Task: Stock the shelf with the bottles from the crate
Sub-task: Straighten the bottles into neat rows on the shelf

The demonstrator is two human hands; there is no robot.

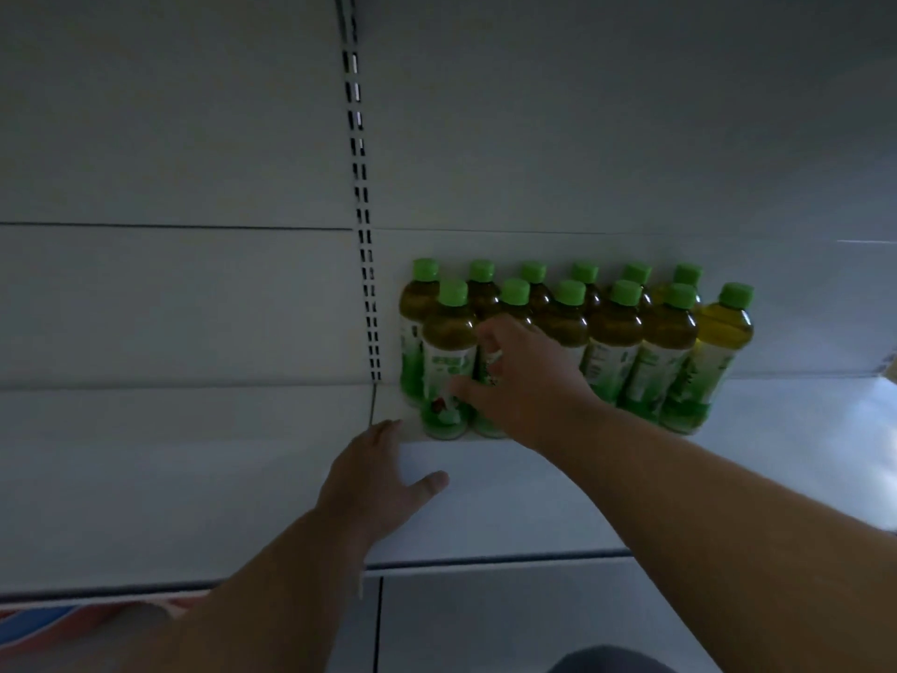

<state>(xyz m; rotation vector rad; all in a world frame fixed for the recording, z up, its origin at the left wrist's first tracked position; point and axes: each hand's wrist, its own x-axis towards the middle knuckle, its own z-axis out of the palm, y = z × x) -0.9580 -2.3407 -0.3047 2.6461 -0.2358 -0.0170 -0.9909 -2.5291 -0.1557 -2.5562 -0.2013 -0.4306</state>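
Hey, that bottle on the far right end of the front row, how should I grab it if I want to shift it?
Grip the far-right bottle around its labelled body, just below the shoulder, coming from its right side. That side is open shelf, while its left side sits against the neighbouring bottle. It stands upright, so a sideways wrap with thumb in front probably holds best.

The scene is dimly lit and tinted a cold grey-blue. The brightest patch is found on the shelf [801, 429] at the right, so light seems to be admitted from that side. The rightmost bottle [718, 352] is lit through to a clear yellow, while the others are rendered dark olive. Both forearms are left in deep shadow. Straight lines are bowed toward the edges, and fine label print is lost to softness
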